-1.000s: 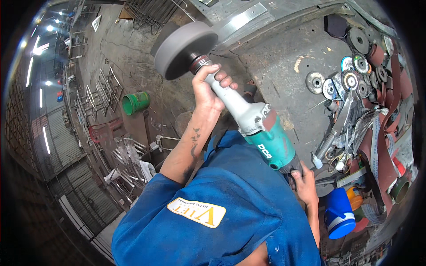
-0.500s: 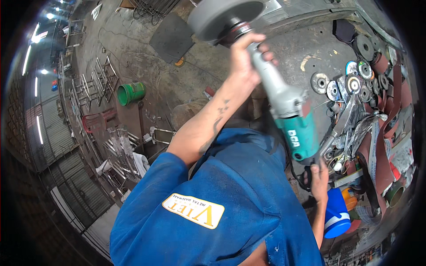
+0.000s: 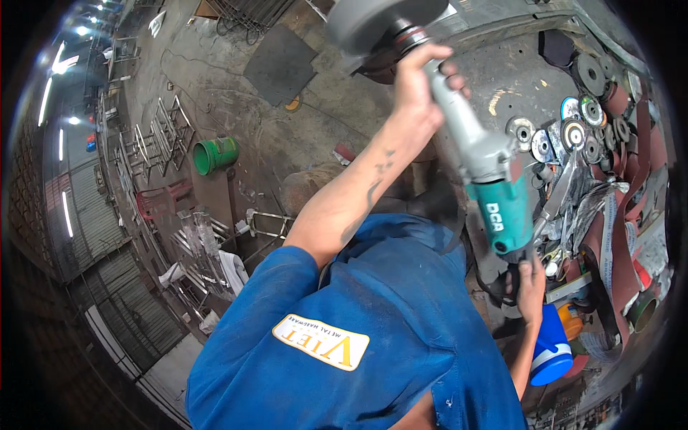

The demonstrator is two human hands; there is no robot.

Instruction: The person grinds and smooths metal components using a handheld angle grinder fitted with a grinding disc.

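I hold a long teal and grey straight grinder (image 3: 496, 208) slantwise in front of my body. My left hand (image 3: 423, 89) is closed round its slim grey neck, just behind the wheel. At the tool's rear end, my right hand (image 3: 529, 287) grips the black part by the power cord; some of its fingers are hidden. A large round grey wheel (image 3: 380, 25) sits on the grinder's front end, cut off by the picture's upper edge. Its surface looks smooth or smeared, so I cannot tell whether it spins. The wheel touches nothing that I can see.
Several grinding discs (image 3: 573, 134) lie on the floor to the right, beside brown abrasive belts (image 3: 605, 240) and hand tools. A blue and white container (image 3: 550, 355) is near my right forearm. Leftward are a green bucket (image 3: 215, 155), metal frames (image 3: 166, 132) and a dark mat (image 3: 279, 64).
Both hands and the grinder have shifted a little to the right in the picture. The grip of each hand stays the same.
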